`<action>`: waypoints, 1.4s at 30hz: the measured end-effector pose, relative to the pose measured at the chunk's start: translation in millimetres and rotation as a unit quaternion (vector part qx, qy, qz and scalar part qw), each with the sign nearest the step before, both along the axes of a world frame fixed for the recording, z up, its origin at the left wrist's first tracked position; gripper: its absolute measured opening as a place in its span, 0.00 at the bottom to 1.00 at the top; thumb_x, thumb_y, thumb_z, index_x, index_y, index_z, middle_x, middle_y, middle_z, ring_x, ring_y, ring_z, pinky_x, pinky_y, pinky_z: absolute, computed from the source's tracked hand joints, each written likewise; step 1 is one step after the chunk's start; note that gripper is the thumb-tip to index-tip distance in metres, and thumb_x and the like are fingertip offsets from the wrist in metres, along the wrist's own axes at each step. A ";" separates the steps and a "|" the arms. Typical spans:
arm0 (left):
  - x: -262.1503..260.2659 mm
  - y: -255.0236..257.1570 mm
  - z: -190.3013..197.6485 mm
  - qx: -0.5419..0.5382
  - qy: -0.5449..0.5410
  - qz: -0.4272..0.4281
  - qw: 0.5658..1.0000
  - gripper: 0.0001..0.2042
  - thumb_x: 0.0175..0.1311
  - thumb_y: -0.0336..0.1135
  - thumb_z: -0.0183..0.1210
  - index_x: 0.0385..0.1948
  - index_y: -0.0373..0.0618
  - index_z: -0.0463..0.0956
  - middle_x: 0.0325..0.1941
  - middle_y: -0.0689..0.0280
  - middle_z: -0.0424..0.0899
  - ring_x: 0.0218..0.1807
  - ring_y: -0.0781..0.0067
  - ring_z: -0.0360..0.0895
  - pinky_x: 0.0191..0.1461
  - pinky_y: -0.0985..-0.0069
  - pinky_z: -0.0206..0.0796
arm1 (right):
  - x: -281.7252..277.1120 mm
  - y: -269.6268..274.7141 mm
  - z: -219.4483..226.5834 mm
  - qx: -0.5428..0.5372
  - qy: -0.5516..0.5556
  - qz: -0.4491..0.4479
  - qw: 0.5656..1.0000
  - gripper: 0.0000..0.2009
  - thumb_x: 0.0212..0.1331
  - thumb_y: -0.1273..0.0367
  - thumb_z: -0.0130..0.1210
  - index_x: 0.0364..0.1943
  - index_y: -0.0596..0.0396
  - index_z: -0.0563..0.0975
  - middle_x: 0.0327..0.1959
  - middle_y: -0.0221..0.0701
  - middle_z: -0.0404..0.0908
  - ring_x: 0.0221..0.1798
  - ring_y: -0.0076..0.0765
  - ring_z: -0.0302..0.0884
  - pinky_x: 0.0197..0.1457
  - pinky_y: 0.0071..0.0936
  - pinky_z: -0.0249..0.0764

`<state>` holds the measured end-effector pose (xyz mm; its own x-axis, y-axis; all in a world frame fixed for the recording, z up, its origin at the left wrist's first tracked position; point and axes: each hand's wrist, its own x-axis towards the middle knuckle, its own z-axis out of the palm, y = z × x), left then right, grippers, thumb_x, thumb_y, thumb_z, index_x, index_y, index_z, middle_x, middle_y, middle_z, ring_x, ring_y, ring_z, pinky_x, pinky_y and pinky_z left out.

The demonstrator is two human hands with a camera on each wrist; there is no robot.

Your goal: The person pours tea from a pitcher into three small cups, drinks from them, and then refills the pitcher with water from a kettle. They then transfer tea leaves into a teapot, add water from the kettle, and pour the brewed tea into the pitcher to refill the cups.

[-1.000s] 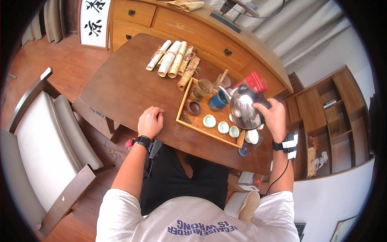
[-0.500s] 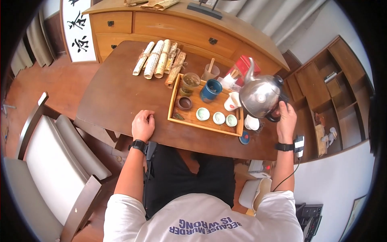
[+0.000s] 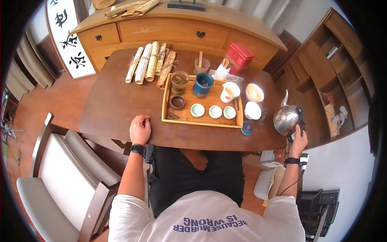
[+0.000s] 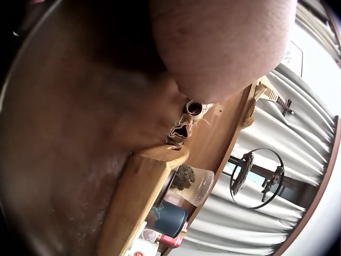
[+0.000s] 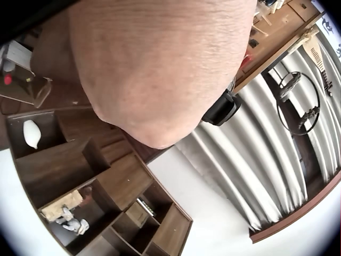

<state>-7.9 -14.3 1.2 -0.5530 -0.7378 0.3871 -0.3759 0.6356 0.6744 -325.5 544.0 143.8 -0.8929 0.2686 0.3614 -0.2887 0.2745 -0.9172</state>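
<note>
My right hand grips the black handle of a shiny steel kettle at the table's right end, spout upward. In the right wrist view the back of the hand hides most of the kettle; a black part of it shows. My left hand rests on the table's front edge, fingers loosely curled, holding nothing. Between the hands lies a wooden tray with a blue cup, a white pitcher, a clear cup of leaves, a brown cup and three small pale-green cups.
Right of the tray stand a white bowl, a white lidded cup and a blue lid. Behind are rolled scrolls, a red tin and a frosted cup. A chair stands left, shelves right.
The right hand has carried the kettle from over the tray rightward to the table's end, uncovering the white pitcher and bowl. The kettle has come upright; the left hand stays at the table edge.
</note>
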 end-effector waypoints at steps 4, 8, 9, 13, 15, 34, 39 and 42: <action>-0.9 2.4 2.9 0.014 -0.008 0.000 1.000 0.05 0.66 0.29 0.61 0.37 0.43 0.86 0.34 0.57 0.85 0.36 0.54 0.83 0.46 0.61 0.76 | -2.3 27.1 -30.0 0.049 -0.045 -0.030 0.997 0.11 0.68 0.63 0.70 0.37 0.57 0.86 0.29 0.18 0.80 0.30 0.13 0.71 0.34 0.18 0.66; -1.6 2.8 3.2 0.002 -0.020 0.002 1.000 0.05 0.66 0.30 0.61 0.37 0.42 0.86 0.34 0.57 0.85 0.35 0.55 0.83 0.46 0.61 0.76 | -18.3 43.9 -69.0 0.015 -0.042 -0.030 0.999 0.12 0.67 0.61 0.70 0.38 0.58 0.87 0.29 0.17 0.80 0.29 0.13 0.69 0.32 0.19 0.64; -1.6 2.8 2.5 -0.001 -0.023 0.003 1.000 0.05 0.66 0.30 0.61 0.37 0.42 0.86 0.34 0.57 0.85 0.35 0.55 0.83 0.46 0.61 0.76 | -19.1 44.4 -73.7 0.032 -0.038 -0.044 0.998 0.13 0.68 0.61 0.70 0.37 0.57 0.87 0.28 0.17 0.79 0.28 0.13 0.68 0.31 0.19 0.63; -2.0 2.7 1.6 -0.012 -0.030 0.007 0.999 0.05 0.66 0.30 0.61 0.37 0.43 0.86 0.34 0.57 0.85 0.37 0.54 0.83 0.46 0.60 0.76 | -28.5 47.1 -92.7 0.032 -0.055 -0.081 0.995 0.15 0.68 0.59 0.68 0.34 0.57 0.86 0.26 0.17 0.79 0.28 0.14 0.66 0.31 0.19 0.63; -1.9 2.0 1.6 -0.013 -0.032 0.009 0.999 0.05 0.66 0.30 0.61 0.37 0.43 0.86 0.34 0.57 0.85 0.37 0.53 0.83 0.47 0.60 0.76 | -33.2 45.0 -99.6 0.029 -0.043 -0.098 0.994 0.16 0.69 0.58 0.68 0.32 0.57 0.86 0.25 0.17 0.78 0.27 0.14 0.66 0.31 0.20 0.62; -3.9 -1.0 -6.1 -0.040 -0.039 0.002 0.998 0.04 0.66 0.28 0.60 0.36 0.42 0.84 0.36 0.55 0.86 0.41 0.49 0.84 0.48 0.59 0.76 | 48.6 17.2 -114.2 0.160 0.111 0.001 0.981 0.05 0.69 0.71 0.64 0.44 0.57 0.82 0.37 0.27 0.80 0.35 0.25 0.76 0.40 0.25 0.74; -2.2 -3.9 -11.2 -0.051 -0.046 0.011 0.998 0.05 0.66 0.29 0.61 0.37 0.42 0.85 0.37 0.54 0.87 0.42 0.49 0.84 0.49 0.59 0.76 | 52.0 -41.2 -113.2 0.181 0.049 0.135 0.973 0.05 0.68 0.72 0.63 0.40 0.60 0.82 0.34 0.33 0.82 0.32 0.28 0.77 0.36 0.27 0.73; 0.1 -4.2 -12.9 -0.064 -0.039 0.010 0.997 0.05 0.67 0.31 0.62 0.39 0.42 0.85 0.38 0.54 0.88 0.42 0.50 0.85 0.50 0.60 0.76 | 38.1 -64.5 -130.8 0.155 0.059 0.135 0.977 0.04 0.67 0.73 0.64 0.41 0.60 0.83 0.34 0.33 0.82 0.31 0.29 0.78 0.36 0.27 0.74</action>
